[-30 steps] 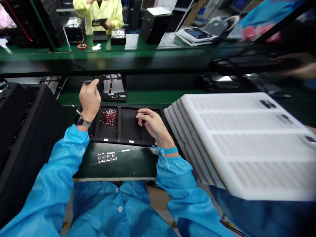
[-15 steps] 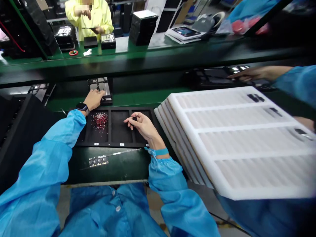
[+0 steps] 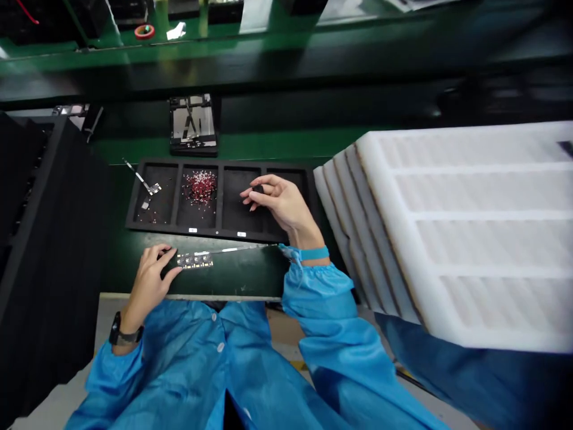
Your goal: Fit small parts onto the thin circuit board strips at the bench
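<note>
A thin dark strip of gold-dotted components [image 3: 194, 260] on the dark green counter [image 3: 244, 279], left hand [image 3: 150, 279] at its 9 o'clock end.
Left grip loose, fingertips touching the strip, not closed. At 1 o'clock, over the black four-compartment plastic tray [image 3: 219, 230], the right hand [image 3: 280, 204] has its grip pinching a small black piece [image 3: 257, 189].

Left hand [image 3: 150, 278] at 7 o'clock, fingertips touching left end of component strip [image 3: 195, 260] on dark mat [image 3: 242, 278]; grip unclear. Right hand [image 3: 281, 202] at centre, over black compartment tray [image 3: 156, 229], pinching small dark part [image 3: 257, 189]. Red-and-silver pile [image 3: 200, 184] in second compartment from left. Tweezers [image 3: 139, 177] across leftmost compartment. White foam trays [image 3: 470, 227] stacked at 3 o'clock. Metal frame [image 3: 193, 124] at 12 o'clock, on green belt [image 3: 277, 143].
</note>
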The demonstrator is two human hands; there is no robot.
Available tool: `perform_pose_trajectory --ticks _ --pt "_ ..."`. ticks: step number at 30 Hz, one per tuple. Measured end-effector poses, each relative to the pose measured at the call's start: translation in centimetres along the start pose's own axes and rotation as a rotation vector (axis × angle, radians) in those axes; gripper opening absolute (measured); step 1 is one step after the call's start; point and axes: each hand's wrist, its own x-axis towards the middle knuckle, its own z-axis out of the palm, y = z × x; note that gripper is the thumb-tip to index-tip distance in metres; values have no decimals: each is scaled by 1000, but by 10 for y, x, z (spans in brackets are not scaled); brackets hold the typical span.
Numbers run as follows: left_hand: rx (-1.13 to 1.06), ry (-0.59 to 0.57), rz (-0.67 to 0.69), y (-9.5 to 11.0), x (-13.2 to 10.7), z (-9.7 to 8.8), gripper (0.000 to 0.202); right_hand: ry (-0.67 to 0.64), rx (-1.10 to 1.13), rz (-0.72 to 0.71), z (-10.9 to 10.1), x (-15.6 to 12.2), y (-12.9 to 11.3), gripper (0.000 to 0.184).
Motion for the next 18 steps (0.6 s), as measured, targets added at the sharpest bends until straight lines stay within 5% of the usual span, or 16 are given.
perform_pose_trajectory --ticks 3,8,18 --pt "59 22 22 -10 -2 21 29 -29 1 1 6 0 2 43" --pt "30 39 101 -20 4 26 24 -19 28 -29 10 10 6 45" --pt "-51 30 -18 -61 12 46 34 -84 106 -28 8 21 1 42"
